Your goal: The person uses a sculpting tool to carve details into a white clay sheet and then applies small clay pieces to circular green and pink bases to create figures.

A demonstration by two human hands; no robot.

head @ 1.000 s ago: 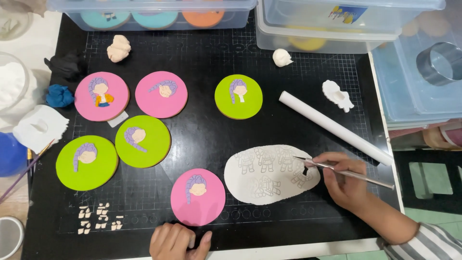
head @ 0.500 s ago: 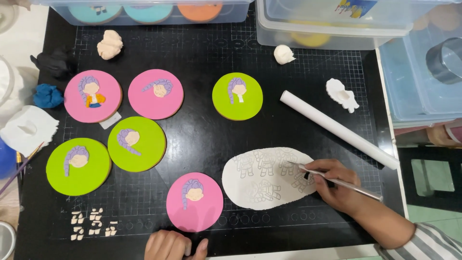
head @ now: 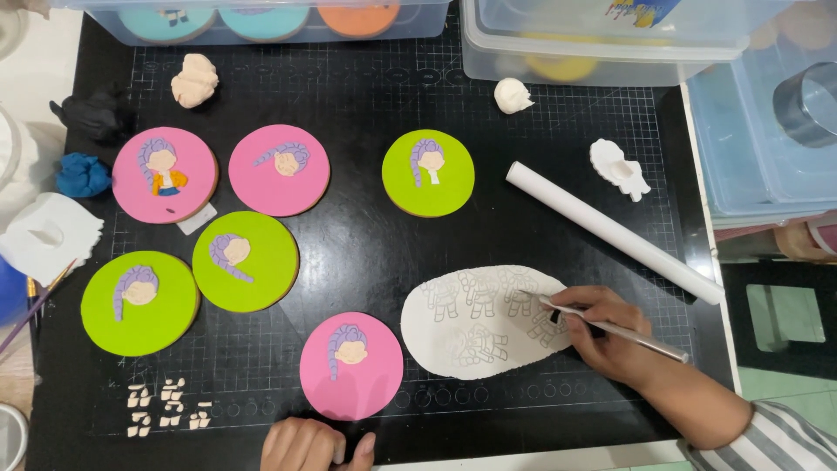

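Landmark: the rolled white fondant sheet (head: 482,322), lying on the black cutting mat (head: 366,235).

Change: over the last second the right hand (head: 610,336) barely shifts. It stays at the sheet's right edge with fingers clamped on a thin metal tool (head: 610,328), tip on the sheet's right side among the pressed figure outlines. The left hand (head: 316,445) stays at the mat's near edge, lower left of the sheet, fingers curled together, holding nothing, close to the nearest pink disc (head: 351,365). The view moves a little; the things on the mat do not. My read: the tracing or cutting of the outlines carries on in the same spot, with no piece lifted yet.

Around the sheet:
- white rolling pin (head: 615,232) up and right, lying diagonal, apart from the sheet
- green disc (head: 428,173) above it; more pink and green discs with purple-haired heads to the left
- small cut cream pieces (head: 166,407) far left, near the mat's front edge

Containers, all beyond the sheet at the mat's far edge:
- clear bin (head: 261,22), far left: blue and orange discs inside
- clear lidded box (head: 593,48), straight above: something yellow inside, unclear what
- blue tray (head: 750,139), to the right: a metal ring cutter (head: 806,105) in it
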